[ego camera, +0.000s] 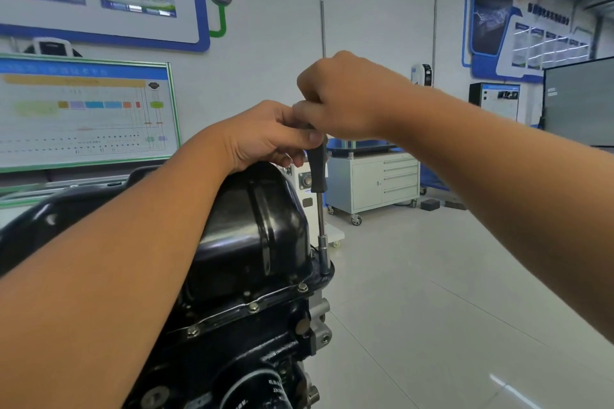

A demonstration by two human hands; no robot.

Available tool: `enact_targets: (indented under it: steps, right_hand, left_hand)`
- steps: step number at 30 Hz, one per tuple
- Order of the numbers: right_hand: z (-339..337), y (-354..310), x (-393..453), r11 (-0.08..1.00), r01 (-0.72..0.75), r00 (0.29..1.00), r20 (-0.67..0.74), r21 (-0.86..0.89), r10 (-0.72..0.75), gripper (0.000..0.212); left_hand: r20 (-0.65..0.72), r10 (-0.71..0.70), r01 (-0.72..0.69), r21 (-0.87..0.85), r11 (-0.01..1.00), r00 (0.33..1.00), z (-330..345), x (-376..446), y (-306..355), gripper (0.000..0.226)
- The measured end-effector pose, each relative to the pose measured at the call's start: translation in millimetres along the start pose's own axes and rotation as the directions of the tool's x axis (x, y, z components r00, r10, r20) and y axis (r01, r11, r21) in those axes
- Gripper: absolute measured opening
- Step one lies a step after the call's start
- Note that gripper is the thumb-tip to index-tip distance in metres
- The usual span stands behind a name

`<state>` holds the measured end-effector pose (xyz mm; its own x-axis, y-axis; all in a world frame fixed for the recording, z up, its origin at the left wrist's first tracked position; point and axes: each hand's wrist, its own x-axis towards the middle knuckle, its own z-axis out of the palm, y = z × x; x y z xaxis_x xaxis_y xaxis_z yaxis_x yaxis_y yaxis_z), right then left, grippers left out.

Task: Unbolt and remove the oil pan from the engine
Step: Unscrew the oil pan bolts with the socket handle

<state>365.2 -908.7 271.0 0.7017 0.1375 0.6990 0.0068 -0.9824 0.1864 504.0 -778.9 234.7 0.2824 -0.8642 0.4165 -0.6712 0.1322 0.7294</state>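
Note:
A glossy black oil pan [255, 229] sits upward on the inverted engine block [246, 335]. Three bolts [254, 307] show along its near flange. A socket driver [319, 173] with a black handle and steel shaft stands upright, its socket [324, 259] seated on the flange's right corner. My right hand [345, 96] grips the top of the handle. Just below it, my left hand [269, 136] pinches the handle, thumb on the front. The bolt under the socket is hidden.
A grey wheeled tool cabinet [373, 184] stands behind the engine on the tiled floor [448, 292]. A wiring-diagram board [86, 113] stands at left, and wall posters hang behind. A dark screen [579, 100] is at far right. An oil filter [262, 388] sits low on the engine.

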Motion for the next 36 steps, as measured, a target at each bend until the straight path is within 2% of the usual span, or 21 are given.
enact_targets:
  steps: [5,7,9,11,14,16,19,21,23,26,29,32,34,36]
  right_hand:
    - [1.4,6.6,1.9,0.994,0.099,0.995,-0.013,0.048,-0.099,0.036]
    - [8.6,11.4,0.2,0.974,0.104,0.993,-0.071,0.202,-0.091,0.040]
    - [17.0,18.7,-5.6,0.910,0.057,0.993,-0.114,0.412,-0.010,0.043]
    - [22.3,25.7,-13.0,0.873,0.018,0.992,-0.115,0.487,0.044,0.043]
    - [18.0,27.7,-16.4,0.890,0.005,0.998,-0.053,0.457,0.021,0.042]
    - [7.7,23.4,-12.7,0.934,-0.010,1.000,0.007,0.356,0.008,0.041]
    - [-4.7,7.4,-7.8,0.994,-0.043,0.997,0.064,0.102,0.037,0.040]
    - [-5.2,-4.6,-7.2,0.997,-0.078,0.997,0.016,-0.015,0.078,0.042]
    - [1.0,-13.2,-7.0,0.988,-0.147,0.986,-0.085,-0.055,0.142,0.049]
    - [15.4,-7.3,-4.2,0.989,-0.146,0.974,-0.172,0.016,0.146,0.054]
    - [31.3,7.8,-9.3,0.987,0.033,0.960,-0.279,0.155,0.012,0.050]
    - [42.7,11.5,-15.5,0.953,0.140,0.932,-0.361,0.268,-0.036,0.036]
    - [43.9,7.8,-14.1,0.956,0.121,0.937,-0.348,0.266,-0.021,0.030]
    - [39.6,4.9,-12.4,0.966,0.057,0.963,-0.270,0.251,0.013,0.029]
  left_hand:
    - [0.005,-0.007,0.007,0.016,1.000,1.000,-0.2,0.7,-0.5,0.021]
    - [-0.011,-0.009,0.009,0.015,1.000,1.000,-0.5,1.1,-0.9,0.019]
    - [-0.027,-0.016,0.017,0.037,0.999,0.999,0.2,1.4,-0.5,0.019]
    - [-0.024,-0.034,0.035,0.058,0.998,0.999,1.5,1.3,0.9,0.026]
    - [0.053,-0.033,0.029,0.084,0.996,0.998,1.8,-0.9,2.0,0.042]
    - [0.092,-0.026,0.020,0.071,0.997,0.995,1.7,-1.9,3.0,0.036]
    - [0.114,-0.013,0.012,0.008,1.000,0.993,1.6,-1.0,2.3,0.026]
    - [0.101,0.033,-0.036,0.029,0.999,0.994,2.5,-1.0,2.5,0.015]
    - [0.088,0.075,-0.079,0.048,0.996,0.993,2.7,-1.7,3.5,0.010]
    - [0.121,0.035,-0.039,0.033,0.999,0.992,0.9,-2.6,3.6,0.020]
    - [0.173,0.001,-0.016,0.080,0.997,0.985,2.0,-1.2,4.4,0.018]
    - [0.182,0.006,-0.018,0.065,0.998,0.983,1.8,1.5,3.7,0.014]
    - [0.182,0.031,-0.039,0.037,0.999,0.983,-0.2,2.6,1.2,0.016]
    - [0.170,0.065,-0.069,0.018,0.997,0.983,-0.1,3.3,-1.2,0.013]
